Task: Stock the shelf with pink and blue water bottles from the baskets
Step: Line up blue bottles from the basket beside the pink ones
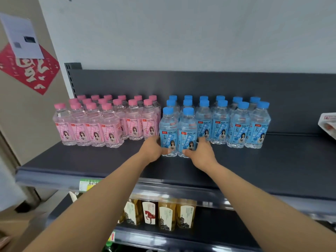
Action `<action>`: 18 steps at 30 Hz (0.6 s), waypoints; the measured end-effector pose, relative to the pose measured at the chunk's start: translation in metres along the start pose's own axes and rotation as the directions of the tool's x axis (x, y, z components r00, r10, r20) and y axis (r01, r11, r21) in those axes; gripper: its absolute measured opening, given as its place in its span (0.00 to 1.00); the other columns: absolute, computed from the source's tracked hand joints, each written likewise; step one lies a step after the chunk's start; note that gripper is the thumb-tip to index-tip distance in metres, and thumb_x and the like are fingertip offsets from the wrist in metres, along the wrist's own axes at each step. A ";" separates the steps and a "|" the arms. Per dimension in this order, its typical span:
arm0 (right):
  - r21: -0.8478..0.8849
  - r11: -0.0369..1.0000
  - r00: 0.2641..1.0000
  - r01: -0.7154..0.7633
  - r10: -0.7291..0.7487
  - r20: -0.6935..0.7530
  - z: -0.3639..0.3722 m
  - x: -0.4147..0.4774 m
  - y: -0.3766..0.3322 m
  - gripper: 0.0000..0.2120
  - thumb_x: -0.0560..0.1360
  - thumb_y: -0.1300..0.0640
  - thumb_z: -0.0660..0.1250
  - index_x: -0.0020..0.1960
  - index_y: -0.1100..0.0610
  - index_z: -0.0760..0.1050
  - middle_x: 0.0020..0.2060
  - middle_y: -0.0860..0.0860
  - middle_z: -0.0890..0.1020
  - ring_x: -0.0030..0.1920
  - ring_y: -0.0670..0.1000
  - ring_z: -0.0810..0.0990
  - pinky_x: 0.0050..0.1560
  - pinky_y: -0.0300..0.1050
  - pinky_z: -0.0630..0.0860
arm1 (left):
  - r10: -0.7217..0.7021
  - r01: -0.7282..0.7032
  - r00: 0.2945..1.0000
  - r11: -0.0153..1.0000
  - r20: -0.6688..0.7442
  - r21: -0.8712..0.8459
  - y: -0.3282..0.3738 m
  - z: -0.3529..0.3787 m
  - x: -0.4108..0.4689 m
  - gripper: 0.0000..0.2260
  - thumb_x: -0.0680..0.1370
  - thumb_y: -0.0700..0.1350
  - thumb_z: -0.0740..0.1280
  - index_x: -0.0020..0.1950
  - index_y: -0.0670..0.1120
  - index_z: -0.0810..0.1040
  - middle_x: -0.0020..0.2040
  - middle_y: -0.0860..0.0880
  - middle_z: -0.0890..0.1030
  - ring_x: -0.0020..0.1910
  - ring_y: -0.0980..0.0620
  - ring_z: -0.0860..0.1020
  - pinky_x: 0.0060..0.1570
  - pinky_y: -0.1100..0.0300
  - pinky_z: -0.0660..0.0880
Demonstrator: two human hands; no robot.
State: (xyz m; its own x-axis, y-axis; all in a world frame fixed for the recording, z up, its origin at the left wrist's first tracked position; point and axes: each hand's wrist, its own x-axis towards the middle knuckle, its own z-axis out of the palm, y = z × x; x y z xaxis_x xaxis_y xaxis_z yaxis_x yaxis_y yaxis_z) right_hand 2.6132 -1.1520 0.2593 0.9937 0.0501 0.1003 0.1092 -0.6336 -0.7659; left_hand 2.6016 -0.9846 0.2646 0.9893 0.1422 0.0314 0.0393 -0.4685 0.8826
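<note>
Two bare forearms (101, 197) stretched up to the dark matte shelf (254, 170), where the left hand (152, 149) curled round one clear plastic blue-capped bottle (168, 131) and the right hand (201, 153) gripped its neighbour (188, 132). Pink-capped bottles (109, 124) stood left of the left hand and more blue bottles (238, 124) right of the right hand. Amber drinks (167, 213) sat below both hands, and a pale smooth wall (181, 33) rose above.

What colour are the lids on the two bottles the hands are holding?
Blue. The lids of both held bottles show best in the head view.
</note>
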 end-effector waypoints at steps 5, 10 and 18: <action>0.034 0.997 0.994 -0.070 0.072 -0.077 0.014 0.013 -0.005 0.27 0.73 0.54 0.71 0.66 0.62 0.63 0.61 0.59 0.74 0.58 0.60 0.76 0.58 0.56 0.75 | -0.009 0.009 0.994 1.000 -0.112 -0.007 -0.004 0.006 0.012 0.22 0.70 0.38 0.75 0.61 0.41 0.72 0.56 0.43 0.80 0.55 0.45 0.79 0.56 0.51 0.77; 0.037 0.992 0.986 -0.123 0.126 -0.111 0.014 0.017 -0.004 0.20 0.77 0.61 0.65 0.66 0.64 0.65 0.59 0.60 0.76 0.57 0.59 0.77 0.56 0.51 0.75 | -0.034 0.033 0.990 0.999 -0.138 -0.008 -0.009 0.004 0.017 0.19 0.71 0.39 0.74 0.59 0.40 0.72 0.50 0.47 0.77 0.49 0.49 0.76 0.54 0.55 0.76; 0.147 0.980 0.983 -0.132 0.148 -0.104 -0.002 -0.008 -0.004 0.18 0.78 0.67 0.60 0.67 0.61 0.69 0.61 0.57 0.76 0.58 0.56 0.76 0.54 0.42 0.71 | -0.024 0.018 0.994 0.998 -0.104 -0.053 -0.015 -0.010 -0.006 0.15 0.73 0.34 0.70 0.59 0.38 0.75 0.48 0.43 0.79 0.47 0.47 0.77 0.56 0.52 0.77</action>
State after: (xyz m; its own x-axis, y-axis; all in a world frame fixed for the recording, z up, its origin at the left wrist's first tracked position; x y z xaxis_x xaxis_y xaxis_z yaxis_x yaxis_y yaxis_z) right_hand 2.6051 -1.1514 0.2623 0.9909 -0.1248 0.0510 -0.0206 -0.5139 -0.8576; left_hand 2.5938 -0.9696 0.2562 0.9683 0.2429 0.0588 0.0500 -0.4187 0.9067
